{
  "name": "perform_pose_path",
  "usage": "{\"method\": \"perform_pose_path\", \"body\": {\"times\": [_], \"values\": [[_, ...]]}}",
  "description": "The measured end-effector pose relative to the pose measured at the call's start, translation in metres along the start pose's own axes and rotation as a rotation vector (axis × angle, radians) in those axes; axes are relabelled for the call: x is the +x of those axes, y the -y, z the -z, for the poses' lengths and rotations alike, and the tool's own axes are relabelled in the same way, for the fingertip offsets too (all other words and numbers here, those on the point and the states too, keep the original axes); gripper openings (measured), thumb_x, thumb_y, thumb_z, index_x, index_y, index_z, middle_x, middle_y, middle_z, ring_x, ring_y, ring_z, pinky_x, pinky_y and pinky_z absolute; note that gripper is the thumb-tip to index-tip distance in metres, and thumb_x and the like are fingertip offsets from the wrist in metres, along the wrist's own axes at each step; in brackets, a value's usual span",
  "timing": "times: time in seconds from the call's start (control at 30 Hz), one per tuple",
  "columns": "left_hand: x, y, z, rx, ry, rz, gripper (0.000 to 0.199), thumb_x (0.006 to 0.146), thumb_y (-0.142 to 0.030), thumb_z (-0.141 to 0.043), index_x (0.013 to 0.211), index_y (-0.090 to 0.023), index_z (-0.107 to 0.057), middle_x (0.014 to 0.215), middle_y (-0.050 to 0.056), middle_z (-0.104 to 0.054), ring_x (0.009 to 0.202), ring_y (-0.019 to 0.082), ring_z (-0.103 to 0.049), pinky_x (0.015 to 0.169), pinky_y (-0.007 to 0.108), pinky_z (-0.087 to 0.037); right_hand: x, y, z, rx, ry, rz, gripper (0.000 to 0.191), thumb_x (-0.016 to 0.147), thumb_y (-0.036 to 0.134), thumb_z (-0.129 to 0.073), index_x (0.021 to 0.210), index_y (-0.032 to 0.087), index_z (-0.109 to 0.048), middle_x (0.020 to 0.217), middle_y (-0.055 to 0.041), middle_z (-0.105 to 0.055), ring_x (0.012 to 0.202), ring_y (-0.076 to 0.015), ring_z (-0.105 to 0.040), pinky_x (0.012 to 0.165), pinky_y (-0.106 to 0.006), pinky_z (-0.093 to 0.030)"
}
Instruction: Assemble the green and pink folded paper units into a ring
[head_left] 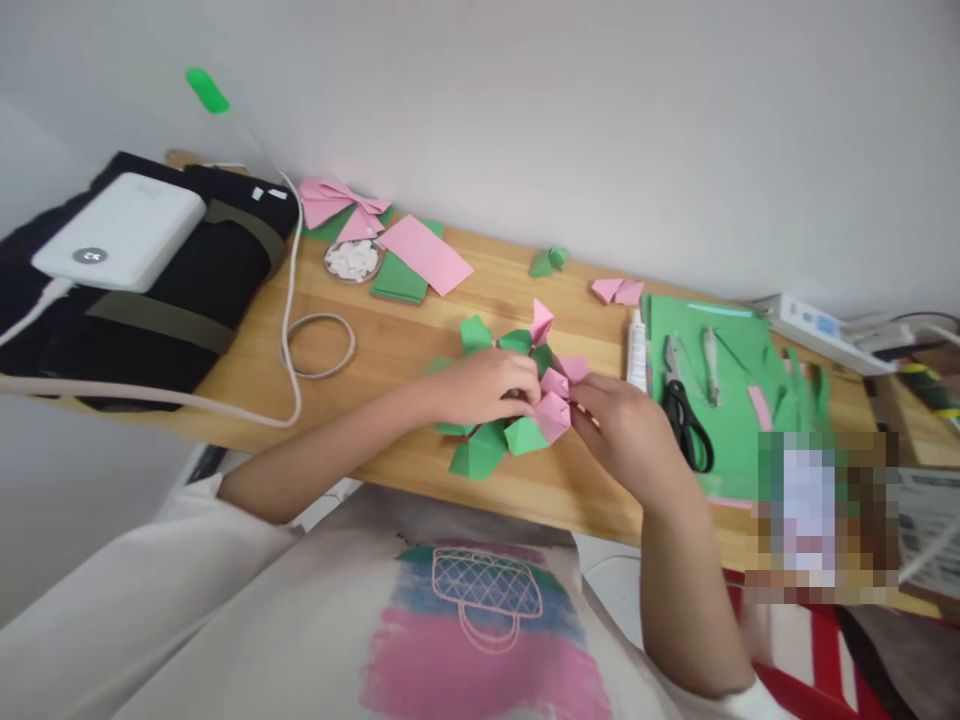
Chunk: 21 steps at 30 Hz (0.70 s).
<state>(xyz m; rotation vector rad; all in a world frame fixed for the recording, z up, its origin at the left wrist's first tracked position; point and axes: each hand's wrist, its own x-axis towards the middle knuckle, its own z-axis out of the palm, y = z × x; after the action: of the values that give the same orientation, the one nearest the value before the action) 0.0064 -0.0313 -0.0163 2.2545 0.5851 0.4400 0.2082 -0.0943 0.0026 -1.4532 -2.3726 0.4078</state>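
Observation:
A folded paper flower wreath of green leaves (480, 450) and pink petals (553, 412) rests on the wooden table in front of me. My left hand (487, 387) lies over its middle, thumb and fingers closed on the inner side of the pink part. From the right, my right hand (619, 425) pinches the outer edge of the pink petals. Both sets of fingertips are close together, and my left hand hides the wreath's centre. Other green leaves stick out behind and below my left hand.
Right: glue tube (637, 350), green paper sheets (724, 460) bearing black-handled scissors (681, 410) and a clear-handled tool (711, 365). Back left: dish of white bits (352, 260), pink paper (427, 255). Far left: white power bank (120, 232) on a black bag (247, 270); white cable (291, 300).

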Motion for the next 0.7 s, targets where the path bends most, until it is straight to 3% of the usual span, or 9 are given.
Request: {"method": "perform_pose_path", "body": {"times": [0.2, 0.3, 0.4, 0.47, 0.6, 0.7], "values": [[0.016, -0.004, -0.004, 0.018, 0.031, -0.099, 0.016, 0.080, -0.006, -0.060, 0.068, -0.016, -0.065, 0.074, 0.001, -0.063, 0.075, 0.014, -0.058, 0.070, 0.025, -0.042, -0.016, -0.014, -0.019, 0.123, -0.196, -0.140, 0.012, 0.075, 0.011, -0.053, 0.065, 0.019, -0.054, 0.067, -0.0022, -0.056, 0.061, -0.0146, -0.051, 0.057, -0.025, -0.040], [0.015, -0.006, -0.006, 0.041, -0.001, -0.112, 0.015, 0.078, -0.006, -0.061, 0.067, -0.016, -0.065, 0.076, 0.002, -0.064, 0.077, 0.015, -0.058, 0.073, 0.026, -0.043, -0.021, -0.019, -0.030, 0.210, -0.310, -0.169, 0.006, 0.077, 0.018, -0.055, 0.076, 0.019, -0.061, 0.077, -0.0029, -0.061, 0.063, -0.0139, -0.055, 0.059, -0.025, -0.046], [0.012, -0.006, -0.007, 0.050, -0.040, -0.102, 0.012, 0.077, -0.007, -0.063, 0.069, -0.016, -0.066, 0.078, 0.002, -0.065, 0.077, 0.014, -0.059, 0.074, 0.026, -0.044, -0.033, -0.016, -0.035, 0.250, -0.450, -0.227, 0.016, 0.082, 0.028, -0.057, 0.092, 0.017, -0.064, 0.087, -0.0059, -0.064, 0.064, -0.0143, -0.057, 0.058, -0.027, -0.047], [0.011, -0.005, -0.009, 0.048, -0.062, -0.092, 0.011, 0.077, -0.007, -0.064, 0.071, -0.015, -0.066, 0.078, 0.002, -0.065, 0.075, 0.014, -0.059, 0.072, 0.025, -0.045, -0.044, -0.008, -0.038, 0.259, -0.511, -0.261, 0.020, 0.087, 0.033, -0.055, 0.092, 0.017, -0.066, 0.083, -0.0061, -0.066, 0.062, -0.0144, -0.057, 0.058, -0.027, -0.047], [0.010, -0.004, -0.011, 0.040, -0.088, -0.085, 0.009, 0.077, -0.008, -0.065, 0.072, -0.014, -0.068, 0.078, 0.002, -0.065, 0.074, 0.013, -0.059, 0.070, 0.024, -0.045, -0.058, 0.006, -0.048, 0.280, -0.495, -0.255, 0.026, 0.089, 0.039, -0.057, 0.081, 0.017, -0.067, 0.072, -0.0030, -0.067, 0.059, -0.0128, -0.057, 0.054, -0.026, -0.046], [0.011, -0.001, -0.013, 0.041, -0.092, -0.083, 0.008, 0.075, -0.008, -0.067, 0.071, -0.014, -0.069, 0.076, 0.002, -0.065, 0.072, 0.013, -0.059, 0.068, 0.024, -0.044, -0.057, 0.007, -0.062, 0.273, -0.501, -0.266, 0.027, 0.090, 0.041, -0.060, 0.084, 0.015, -0.065, 0.073, -0.0001, -0.065, 0.059, -0.0101, -0.057, 0.056, -0.025, -0.048]]}}
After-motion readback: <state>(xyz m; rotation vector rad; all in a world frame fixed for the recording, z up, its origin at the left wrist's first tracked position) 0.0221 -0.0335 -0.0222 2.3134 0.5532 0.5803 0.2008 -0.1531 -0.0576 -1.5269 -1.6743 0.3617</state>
